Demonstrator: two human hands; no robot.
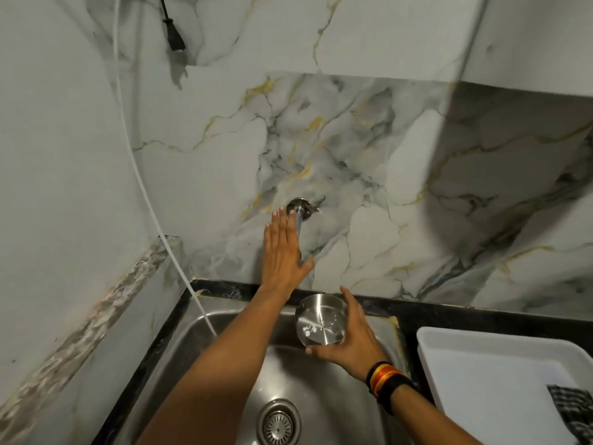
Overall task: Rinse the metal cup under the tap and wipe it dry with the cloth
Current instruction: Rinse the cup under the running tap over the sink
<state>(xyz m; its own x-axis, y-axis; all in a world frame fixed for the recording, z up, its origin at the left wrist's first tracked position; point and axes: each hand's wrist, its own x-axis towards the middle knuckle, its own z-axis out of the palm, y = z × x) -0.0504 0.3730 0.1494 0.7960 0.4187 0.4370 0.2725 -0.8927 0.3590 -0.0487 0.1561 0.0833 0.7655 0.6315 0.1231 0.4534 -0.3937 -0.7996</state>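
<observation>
My right hand [348, 340] grips the metal cup [321, 319] from its right side and holds it over the back of the steel sink [231, 319]. A little water and white specks lie in the cup's bottom. The tap [300, 213] comes out of the marble wall above the cup; most of its spout is hidden behind my left hand [282, 252]. That hand is stretched up flat, fingers apart, against the tap, holding nothing. I see no water running. A black-and-white cloth [574, 412] lies in the white tray [449, 345] at the lower right.
The sink's drain strainer [279, 423] is at the bottom centre. A white hose [179, 261] runs down the left wall into the sink. A black counter edge [449, 311] borders the sink. A black plug [175, 36] hangs at the upper left.
</observation>
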